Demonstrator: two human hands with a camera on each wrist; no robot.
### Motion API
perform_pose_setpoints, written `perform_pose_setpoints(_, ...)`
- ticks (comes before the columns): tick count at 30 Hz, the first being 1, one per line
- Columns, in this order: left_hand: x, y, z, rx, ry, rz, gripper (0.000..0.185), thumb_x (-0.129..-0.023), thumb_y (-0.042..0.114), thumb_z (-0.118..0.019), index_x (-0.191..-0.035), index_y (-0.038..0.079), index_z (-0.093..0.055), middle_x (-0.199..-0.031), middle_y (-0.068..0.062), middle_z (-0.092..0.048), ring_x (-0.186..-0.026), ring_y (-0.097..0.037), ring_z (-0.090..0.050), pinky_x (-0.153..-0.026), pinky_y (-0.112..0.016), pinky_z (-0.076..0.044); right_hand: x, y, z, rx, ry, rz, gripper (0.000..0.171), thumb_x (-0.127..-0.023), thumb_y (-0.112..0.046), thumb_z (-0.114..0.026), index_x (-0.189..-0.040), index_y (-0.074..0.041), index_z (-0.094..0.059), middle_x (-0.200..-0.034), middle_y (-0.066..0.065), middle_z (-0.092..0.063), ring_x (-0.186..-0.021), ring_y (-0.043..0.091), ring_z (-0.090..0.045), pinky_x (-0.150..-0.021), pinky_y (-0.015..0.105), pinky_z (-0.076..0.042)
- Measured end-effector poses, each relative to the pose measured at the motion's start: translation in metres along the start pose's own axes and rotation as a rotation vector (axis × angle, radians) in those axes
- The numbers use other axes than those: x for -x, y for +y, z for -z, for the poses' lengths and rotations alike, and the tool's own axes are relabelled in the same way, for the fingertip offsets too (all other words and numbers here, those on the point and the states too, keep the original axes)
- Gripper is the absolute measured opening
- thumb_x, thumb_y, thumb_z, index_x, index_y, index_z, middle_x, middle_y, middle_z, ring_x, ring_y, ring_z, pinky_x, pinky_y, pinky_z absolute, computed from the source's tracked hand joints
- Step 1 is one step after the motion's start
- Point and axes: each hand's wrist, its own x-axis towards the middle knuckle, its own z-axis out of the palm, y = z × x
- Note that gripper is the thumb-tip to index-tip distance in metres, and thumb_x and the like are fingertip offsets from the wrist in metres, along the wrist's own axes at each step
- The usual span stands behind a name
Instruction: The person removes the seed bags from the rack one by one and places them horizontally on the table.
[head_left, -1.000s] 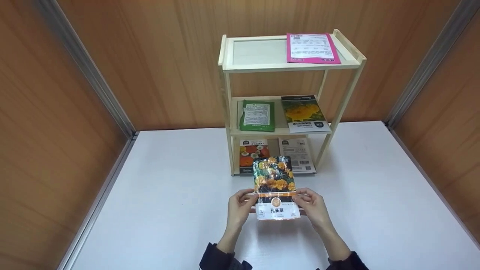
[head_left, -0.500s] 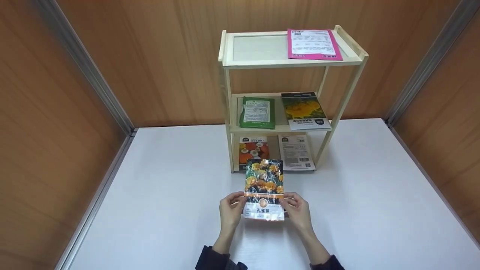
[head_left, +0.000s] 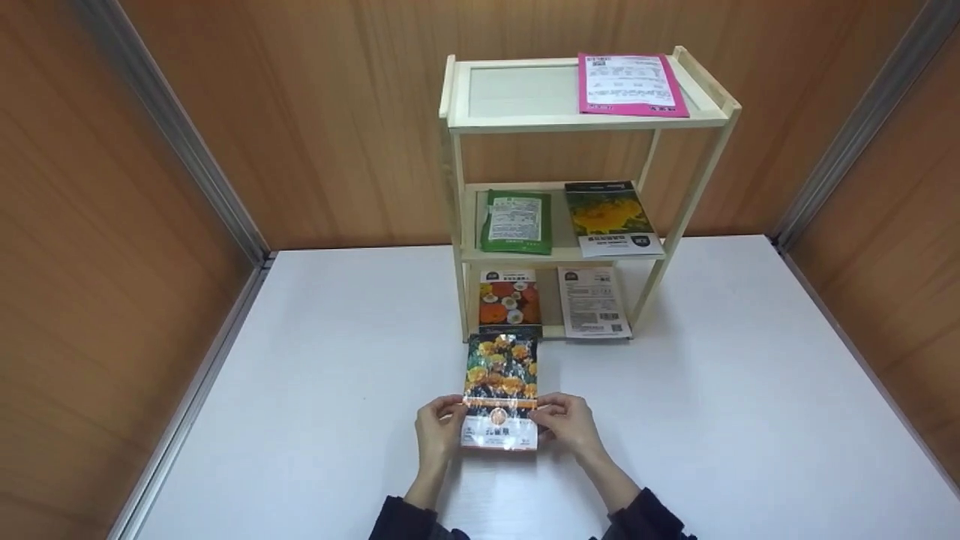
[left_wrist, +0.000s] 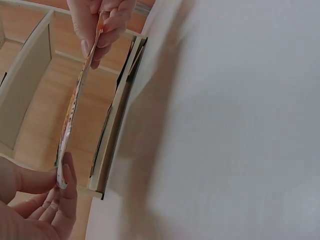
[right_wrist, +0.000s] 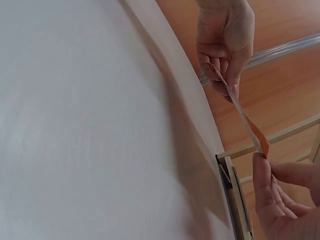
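Note:
A seed packet point(head_left: 500, 390) printed with orange and yellow flowers is held above the white table, face up toward the head camera. My left hand point(head_left: 441, 433) pinches its left edge between thumb and fingers. At the opposite edge, my right hand point(head_left: 568, 424) pinches it the same way. Seen nearly edge-on in the left wrist view, the packet point(left_wrist: 72, 107) is thin and slightly bowed. In the head view its top end overlaps the front of the bottom shelf, just below a packet with red and white flowers point(head_left: 510, 301).
A three-tier wooden shelf point(head_left: 589, 127) stands at the back of the table point(head_left: 337, 375). On top lies a pink packet point(head_left: 634, 85). The middle tier bears a green packet point(head_left: 516, 223) and a yellow-flower packet point(head_left: 613, 217). A white text-covered packet point(head_left: 594, 302) lies at bottom right.
Both hands have moved left and slightly toward the person with the seed packet, uncovering more of the bottom-shelf packets. The head view has shifted slightly. Both grips stay the same.

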Motion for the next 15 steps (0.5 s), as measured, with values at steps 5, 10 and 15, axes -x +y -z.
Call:
perform_pose_setpoints(5, -0.006, -0.009, 0.015, -0.081, 0.012, 0.034, 0.014, -0.079, -0.003, -0.059, -0.091, -0.006, -0.062, -0.073, -0.008, -0.062, -0.070, -0.020, -0.060, -0.065, -0.031, -0.050, -0.011, -0.001, -0.018, 0.108, -0.018, -0.018, 0.023, -0.073, -0.005, -0.069, -0.091, 0.006, -0.062, -0.065, 0.003, -0.060, -0.051, 0.013, -0.058, -0.050, 0.031, -0.051)
perform_pose_setpoints(10, -0.013, -0.017, 0.032, -0.152, 0.023, 0.070, 0.015, -0.080, -0.002, -0.058, -0.093, -0.007, -0.062, -0.075, -0.010, -0.062, -0.071, -0.022, -0.060, -0.066, -0.032, -0.049, -0.021, -0.002, -0.041, 0.129, -0.047, -0.025, 0.020, -0.071, -0.004, -0.070, -0.087, 0.004, -0.063, -0.060, 0.002, -0.059, -0.045, 0.011, -0.056, -0.047, 0.029, -0.051)
perform_pose_setpoints(15, -0.020, -0.023, 0.048, -0.204, 0.033, 0.108, 0.015, -0.080, -0.002, -0.058, -0.093, -0.008, -0.062, -0.078, -0.014, -0.063, -0.075, -0.026, -0.060, -0.067, -0.035, -0.049, -0.028, -0.002, -0.063, 0.130, -0.033, -0.027, 0.016, -0.068, -0.002, -0.072, -0.081, 0.003, -0.063, -0.058, 0.003, -0.060, -0.042, 0.010, -0.054, -0.043, 0.025, -0.048)
